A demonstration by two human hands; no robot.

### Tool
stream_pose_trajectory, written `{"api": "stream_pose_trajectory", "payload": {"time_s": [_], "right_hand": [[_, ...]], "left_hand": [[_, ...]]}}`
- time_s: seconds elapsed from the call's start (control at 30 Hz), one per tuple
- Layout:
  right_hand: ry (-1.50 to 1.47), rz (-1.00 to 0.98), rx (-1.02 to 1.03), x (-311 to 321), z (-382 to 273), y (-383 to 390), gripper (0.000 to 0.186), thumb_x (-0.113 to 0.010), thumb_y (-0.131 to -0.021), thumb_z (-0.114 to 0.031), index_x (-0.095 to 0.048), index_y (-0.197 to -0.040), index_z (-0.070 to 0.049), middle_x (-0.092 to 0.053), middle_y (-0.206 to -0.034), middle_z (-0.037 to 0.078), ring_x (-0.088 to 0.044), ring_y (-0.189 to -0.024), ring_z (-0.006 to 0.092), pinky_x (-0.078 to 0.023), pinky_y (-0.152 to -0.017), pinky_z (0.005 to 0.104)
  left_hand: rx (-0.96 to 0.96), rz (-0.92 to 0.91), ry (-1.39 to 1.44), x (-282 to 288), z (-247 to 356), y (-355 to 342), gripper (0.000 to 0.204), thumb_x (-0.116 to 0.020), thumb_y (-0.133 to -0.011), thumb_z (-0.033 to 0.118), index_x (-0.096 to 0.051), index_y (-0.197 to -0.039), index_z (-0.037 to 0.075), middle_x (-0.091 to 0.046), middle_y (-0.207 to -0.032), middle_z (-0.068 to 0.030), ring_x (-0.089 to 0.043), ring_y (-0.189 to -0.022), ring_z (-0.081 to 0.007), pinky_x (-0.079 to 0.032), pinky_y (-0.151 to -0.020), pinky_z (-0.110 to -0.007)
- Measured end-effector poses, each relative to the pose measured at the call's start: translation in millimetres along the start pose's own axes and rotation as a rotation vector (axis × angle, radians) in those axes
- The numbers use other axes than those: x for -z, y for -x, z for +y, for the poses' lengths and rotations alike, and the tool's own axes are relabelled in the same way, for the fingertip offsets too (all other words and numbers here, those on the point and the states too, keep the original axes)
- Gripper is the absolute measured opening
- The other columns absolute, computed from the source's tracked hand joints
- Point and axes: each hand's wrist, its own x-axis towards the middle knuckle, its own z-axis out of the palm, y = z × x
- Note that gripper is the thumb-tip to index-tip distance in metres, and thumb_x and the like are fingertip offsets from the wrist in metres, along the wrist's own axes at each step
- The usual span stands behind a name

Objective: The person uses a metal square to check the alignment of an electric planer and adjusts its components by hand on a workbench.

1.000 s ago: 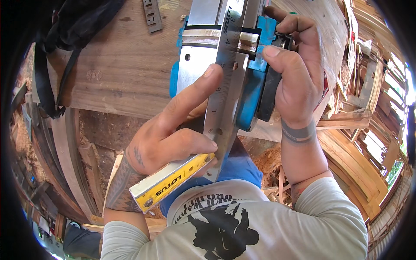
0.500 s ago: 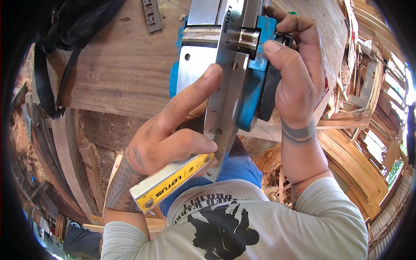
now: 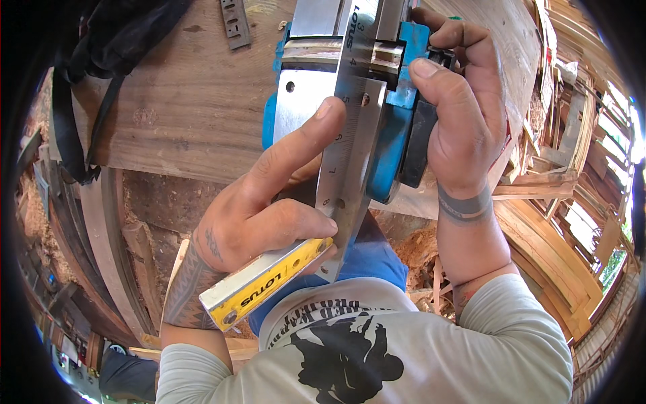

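Note:
A blue electric planer (image 3: 306,101) lies sole up on the wooden surface, its metal plates and cutter slot showing. Across the sole runs the steel blade of a try square (image 3: 266,286), whose yellow stock points back toward me at the lower left. My left hand (image 3: 245,219) is closed on the square near its corner, with the index finger stretched along the blade and its tip pressing there. My right hand (image 3: 464,128) grips the planer's right side. Its thumb rests on the blue housing by the cutter slot; the other fingers curl behind, partly hidden.
A slotted metal strip (image 3: 235,23) lies beyond the planer on the wooden tabletop (image 3: 182,121). At the far left sits a dark bag (image 3: 128,40) with hanging straps. Stacked boards (image 3: 552,256) and offcuts fill the right side; more timber (image 3: 111,249) leans at the left.
The planer and my right hand have shifted very slightly. Both hands keep the same hold, and the square lies across the sole as before.

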Motion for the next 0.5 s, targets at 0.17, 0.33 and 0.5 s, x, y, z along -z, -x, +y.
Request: {"api": "stream_pose_trajectory", "payload": {"time_s": [0.17, 0.33, 0.5], "right_hand": [[-0.002, 0.002, -0.024, -1.3, -1.1, 0.3, 0.032, -0.056, -0.088, -0.001, -0.047, -0.118, -0.006, -0.049, -0.140, 0.017, -0.053, -0.113, 0.0170, -0.043, -0.103, 0.0326], [0.005, 0.007, -0.014, -1.5, -1.0, -0.4, 0.031, -0.056, -0.088, -0.002, -0.047, -0.118, -0.006, -0.049, -0.140, 0.017, -0.053, -0.112, 0.0168, -0.043, -0.102, 0.0328], [0.023, 0.035, -0.071, -2.4, -4.4, -1.4, 0.031, -0.056, -0.088, -0.003, -0.047, -0.118, -0.006, -0.048, -0.140, 0.017, -0.053, -0.112, 0.0167, -0.043, -0.102, 0.0331]], "left_hand": [[-0.061, -0.008, -0.004, 0.2, 0.2, -0.6, 0.039, -0.099, -0.066, 0.012, -0.080, -0.098, 0.024, -0.034, -0.174, -0.0162, -0.049, -0.150, -0.0408, -0.048, -0.119, -0.046], [0.031, 0.049, -0.006, -3.1, 5.1, 0.7, 0.040, -0.099, -0.065, 0.011, -0.080, -0.097, 0.024, -0.035, -0.173, -0.0158, -0.048, -0.151, -0.0403, -0.048, -0.120, -0.046], [-0.032, 0.014, -0.043, 1.4, 0.9, -0.4, 0.038, -0.098, -0.066, 0.011, -0.080, -0.098, 0.023, -0.035, -0.173, -0.0157, -0.049, -0.150, -0.0407, -0.048, -0.120, -0.046]]}}
